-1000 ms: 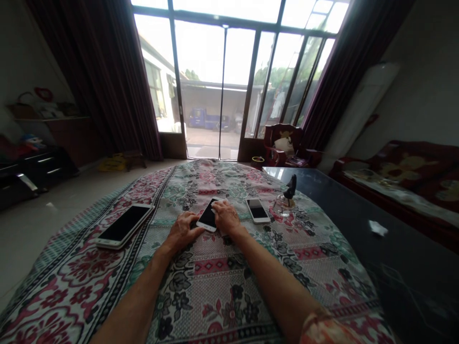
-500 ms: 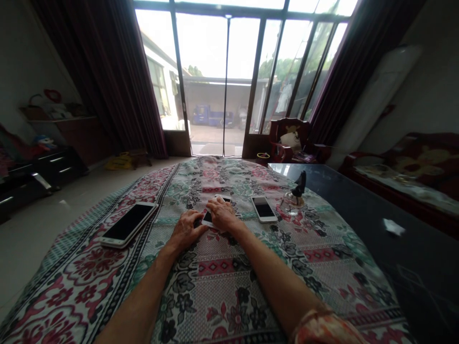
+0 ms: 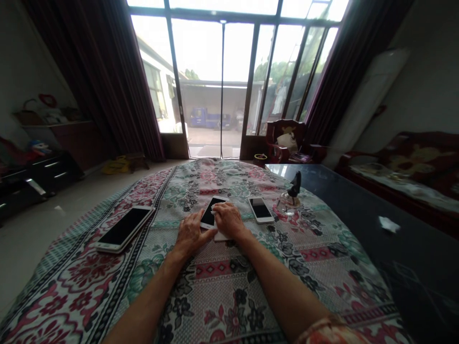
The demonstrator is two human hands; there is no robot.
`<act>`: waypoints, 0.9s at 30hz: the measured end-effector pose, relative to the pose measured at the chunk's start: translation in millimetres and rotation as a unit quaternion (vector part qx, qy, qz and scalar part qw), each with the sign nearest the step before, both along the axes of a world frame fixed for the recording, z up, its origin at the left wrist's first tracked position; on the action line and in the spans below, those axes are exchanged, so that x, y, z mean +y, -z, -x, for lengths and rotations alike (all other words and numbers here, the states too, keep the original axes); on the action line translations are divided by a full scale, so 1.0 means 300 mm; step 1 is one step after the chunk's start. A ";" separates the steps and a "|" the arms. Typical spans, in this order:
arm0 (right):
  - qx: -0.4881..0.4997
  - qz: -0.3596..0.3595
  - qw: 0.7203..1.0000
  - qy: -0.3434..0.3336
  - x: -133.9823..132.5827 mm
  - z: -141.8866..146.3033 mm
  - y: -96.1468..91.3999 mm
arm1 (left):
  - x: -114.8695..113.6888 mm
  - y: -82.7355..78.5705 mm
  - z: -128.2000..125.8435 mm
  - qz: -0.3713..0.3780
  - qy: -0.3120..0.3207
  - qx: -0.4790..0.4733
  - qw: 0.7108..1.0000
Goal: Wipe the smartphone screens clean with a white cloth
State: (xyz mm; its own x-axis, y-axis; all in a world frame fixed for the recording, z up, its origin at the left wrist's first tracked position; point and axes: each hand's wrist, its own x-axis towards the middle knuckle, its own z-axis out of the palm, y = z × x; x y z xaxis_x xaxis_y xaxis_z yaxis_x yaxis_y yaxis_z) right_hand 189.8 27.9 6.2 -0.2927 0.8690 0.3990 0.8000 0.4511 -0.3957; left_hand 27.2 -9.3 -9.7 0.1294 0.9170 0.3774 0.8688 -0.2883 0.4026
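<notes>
A smartphone (image 3: pixel 208 218) with a white frame and dark screen lies in the middle of the patterned tablecloth. My left hand (image 3: pixel 191 234) grips its lower left edge, thumb stretched along the near end. Over the screen's right side, my right hand (image 3: pixel 229 220) is closed on a crumpled white tissue (image 3: pixel 214 209), of which only a bit shows. A flat white piece (image 3: pixel 222 236) sticks out beneath the right hand; I cannot tell what it is. Another white smartphone (image 3: pixel 261 210) lies to the right, and a larger white one (image 3: pixel 125 229) to the left.
A small dark figurine on a clear base (image 3: pixel 294 186) stands at the right of the cloth. Beyond it is a glossy dark tabletop (image 3: pixel 333 191) with a crumpled white piece (image 3: pixel 389 224) on it. Wooden chairs, curtains and a glass door surround the table.
My right hand has slid toward me and slightly right, uncovering more of the phone's screen. My left hand has shifted a little closer to me. The view has moved slightly.
</notes>
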 end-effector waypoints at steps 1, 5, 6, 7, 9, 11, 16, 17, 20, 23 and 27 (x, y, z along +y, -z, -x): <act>-0.001 0.004 1.000 0.011 0.008 -0.007 0.002 | -0.002 -0.001 -0.008 0.004 -0.009 0.006 1.000; -0.013 0.028 0.999 0.039 0.047 -0.034 0.004 | -0.002 0.000 -0.018 0.000 -0.019 0.016 1.000; -0.015 0.034 0.998 0.047 0.058 -0.040 0.004 | -0.002 0.002 -0.018 -0.006 -0.018 0.017 1.000; -0.016 0.039 0.998 0.055 0.068 -0.044 0.005 | -0.001 0.003 -0.017 -0.011 -0.015 0.017 1.000; -0.017 0.045 0.997 0.064 0.083 -0.051 0.008 | -0.002 0.006 -0.020 -0.016 -0.013 0.018 1.000; -0.020 0.045 0.997 0.065 0.092 -0.053 0.010 | -0.004 0.005 -0.029 -0.016 -0.016 0.021 1.000; -0.028 0.046 0.996 0.073 0.095 -0.048 0.009 | -0.009 -0.013 -0.062 -0.011 -0.033 0.020 0.999; -0.029 0.044 0.996 0.075 0.095 -0.048 0.008 | -0.006 -0.017 -0.062 -0.010 -0.029 0.018 0.999; -0.029 0.039 0.996 0.073 0.096 -0.051 0.008 | 0.011 -0.031 -0.026 -0.006 0.012 0.015 1.000; -0.026 0.033 0.997 0.064 0.096 -0.055 0.011 | 0.032 -0.042 0.061 0.011 0.068 -0.008 0.998; -0.015 0.028 0.998 0.047 0.086 -0.053 0.015 | 0.049 -0.039 0.182 0.029 0.062 -0.043 0.997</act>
State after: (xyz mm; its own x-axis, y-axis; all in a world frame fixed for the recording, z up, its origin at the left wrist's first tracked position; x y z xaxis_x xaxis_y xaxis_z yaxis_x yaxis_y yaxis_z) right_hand 205.8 53.8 1.7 -0.2189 0.9144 0.3405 0.8497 0.3502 -0.3942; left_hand -27.4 5.5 2.0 0.2126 0.9167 0.3384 0.7894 -0.3652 0.4934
